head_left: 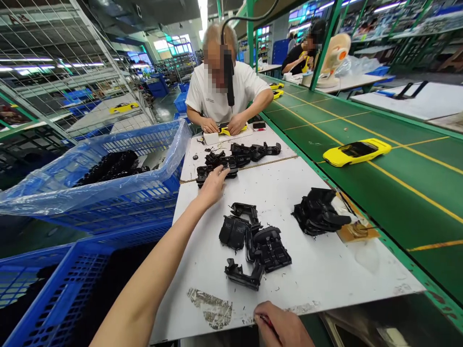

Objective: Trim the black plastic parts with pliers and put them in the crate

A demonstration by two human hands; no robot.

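Note:
My left hand [213, 186] reaches out to the far end of the white table, its fingers stretched over a row of black plastic parts [231, 164]. The fingertips rest on the nearest part and are not closed round it. At the table's near edge my right hand [284, 325] is closed; a bit of something dark and red shows between its fingers, too little to name. Between the hands lies a loose cluster of black plastic parts [271, 248], some seat-shaped and some like frames. Another pile of black parts [318, 212] sits to the right.
Blue crates [144, 193] with black parts, one lined with plastic film, stand at the left. A green conveyor [398, 183] carries yellow toy car bodies [358, 152] on the right. Across the table a co-worker [227, 82] handles a yellow part under a hanging black tool [229, 79].

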